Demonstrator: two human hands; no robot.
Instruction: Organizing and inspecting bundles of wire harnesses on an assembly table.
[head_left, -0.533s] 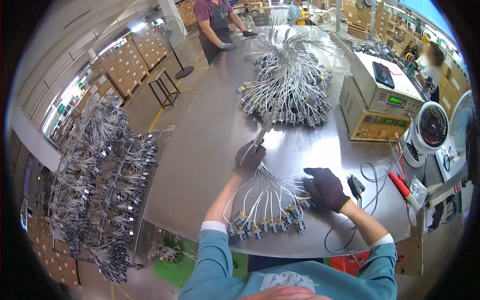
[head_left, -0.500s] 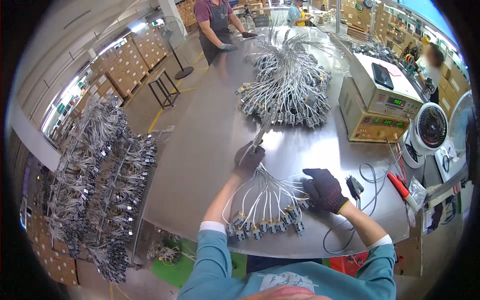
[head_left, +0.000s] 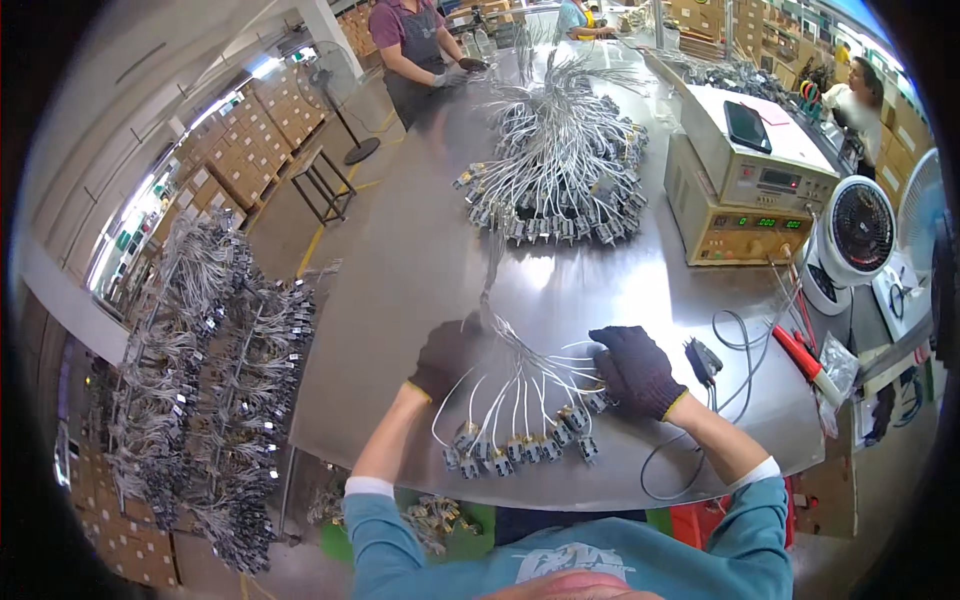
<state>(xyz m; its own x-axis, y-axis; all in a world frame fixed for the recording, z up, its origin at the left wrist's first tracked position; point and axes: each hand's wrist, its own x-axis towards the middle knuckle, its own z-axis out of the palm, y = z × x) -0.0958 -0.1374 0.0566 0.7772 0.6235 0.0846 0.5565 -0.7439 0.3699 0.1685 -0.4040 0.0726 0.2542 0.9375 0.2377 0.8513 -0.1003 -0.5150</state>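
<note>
A bundle of white-wired cables (head_left: 522, 368) lies fanned on the metal table in front of me, small dark grey connectors (head_left: 520, 450) at its near ends. Its gathered tail (head_left: 489, 285) runs away toward the larger pile. My left hand (head_left: 447, 360), in a dark glove, is smeared by motion just left of the point where the wires come together; its grip cannot be made out. On the right side of the fan is my gloved right hand (head_left: 643, 372), fingers stretched leftward and apart at the wire ends. One connector (head_left: 597, 402) sits by its fingers.
A big cable pile (head_left: 560, 170) lies farther up the table (head_left: 390, 270). To the right are stacked test instruments (head_left: 750, 180) with a phone (head_left: 747, 126), a fan (head_left: 862, 235), a black plug lead (head_left: 703, 362) and a red-handled tool (head_left: 800, 358). Cable-laden racks (head_left: 210, 400) stand left. A co-worker (head_left: 410, 50) stands at the far left edge.
My left hand has come off the gathered wires and moved down and left. The bundle lies slightly farther left in view. My right hand stays by the wire ends.
</note>
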